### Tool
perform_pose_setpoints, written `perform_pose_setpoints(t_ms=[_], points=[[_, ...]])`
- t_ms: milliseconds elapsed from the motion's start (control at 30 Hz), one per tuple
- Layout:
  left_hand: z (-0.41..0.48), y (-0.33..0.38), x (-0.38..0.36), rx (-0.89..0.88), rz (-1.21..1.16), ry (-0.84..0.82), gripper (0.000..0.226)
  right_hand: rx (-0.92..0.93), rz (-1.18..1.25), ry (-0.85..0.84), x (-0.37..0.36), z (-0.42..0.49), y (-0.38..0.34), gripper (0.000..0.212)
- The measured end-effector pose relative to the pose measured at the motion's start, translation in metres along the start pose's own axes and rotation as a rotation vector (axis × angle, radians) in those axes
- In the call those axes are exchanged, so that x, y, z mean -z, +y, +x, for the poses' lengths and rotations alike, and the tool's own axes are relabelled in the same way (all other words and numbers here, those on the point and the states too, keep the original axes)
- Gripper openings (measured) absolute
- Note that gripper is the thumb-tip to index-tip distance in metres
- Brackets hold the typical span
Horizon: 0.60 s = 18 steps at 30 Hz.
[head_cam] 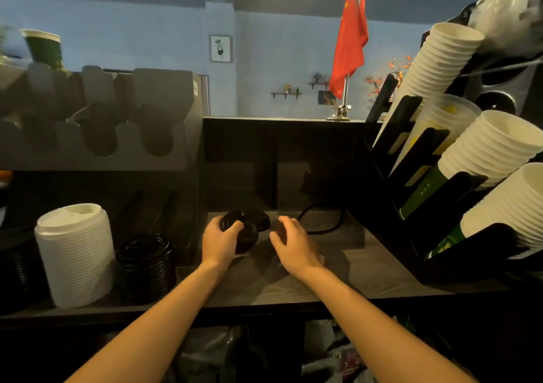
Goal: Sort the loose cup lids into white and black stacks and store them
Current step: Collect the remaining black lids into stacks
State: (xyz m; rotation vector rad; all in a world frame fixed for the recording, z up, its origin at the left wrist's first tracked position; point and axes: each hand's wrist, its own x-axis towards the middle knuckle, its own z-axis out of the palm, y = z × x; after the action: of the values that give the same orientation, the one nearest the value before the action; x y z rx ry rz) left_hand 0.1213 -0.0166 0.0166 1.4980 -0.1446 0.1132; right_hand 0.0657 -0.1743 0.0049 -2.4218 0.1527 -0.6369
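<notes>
- Observing from my remote station, I see my left hand (221,240) clamped on the loose black lids (249,233), with fingers and thumb curled over the top of the nearest one.
- My right hand (293,246) sits just right of that cluster with its fingers bent downward. Something dark lies under the fingertips, but I cannot tell whether the hand grips anything.
- The two hands are apart with a narrow gap between them, and both are over the counter (338,274).
- The loose black lids overlap one another on the counter, near its back wall. I cannot read the count because the dark lids merge in the dim light.
- A black cable (321,221) loops on the counter just behind the right hand.
- The white lid stack (76,254) stands upright at the left of the counter. The black lid stack (145,263) stands just beside it, on its right, and is clearly shorter.
- A grey holder (97,124) with scalloped slots sits on the shelf above both stacks.
- A cup rack (411,159) on the right holds tilted sleeves of white cups (493,144).
- A red flag (351,38) on a metal stand sits on the ledge behind the counter.
</notes>
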Motion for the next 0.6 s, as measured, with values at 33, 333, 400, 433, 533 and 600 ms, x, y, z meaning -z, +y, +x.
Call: perform_pose_setpoints(t_ms=[33, 333, 400, 433, 533, 600], points=[[0.005, -0.005, 0.004, 0.014, 0.044, 0.027, 0.035, 0.009, -0.078, -0.003, -0.006, 0.005, -0.005, 0.046], [0.034, -0.019, 0.0, 0.088, 0.097, 0.095, 0.019, 0.11, -0.396, -0.081, -0.045, 0.072, -0.002, 0.078], [0.04, -0.023, -0.002, 0.076, 0.149, 0.141, 0.032, 0.169, -0.414, -0.097, -0.053, 0.084, 0.003, 0.078], [0.041, -0.023, -0.002, 0.074, 0.166, 0.159, 0.041, 0.21, -0.426, -0.108, -0.057, 0.09, 0.005, 0.075], [0.048, -0.028, -0.001, 0.071, 0.141, 0.188, 0.057, 0.316, -0.471, -0.083, -0.068, 0.107, 0.009, 0.061], [0.051, -0.03, -0.001, 0.079, 0.112, 0.184, 0.063, 0.301, -0.473, -0.082, -0.069, 0.117, 0.01, 0.06]])
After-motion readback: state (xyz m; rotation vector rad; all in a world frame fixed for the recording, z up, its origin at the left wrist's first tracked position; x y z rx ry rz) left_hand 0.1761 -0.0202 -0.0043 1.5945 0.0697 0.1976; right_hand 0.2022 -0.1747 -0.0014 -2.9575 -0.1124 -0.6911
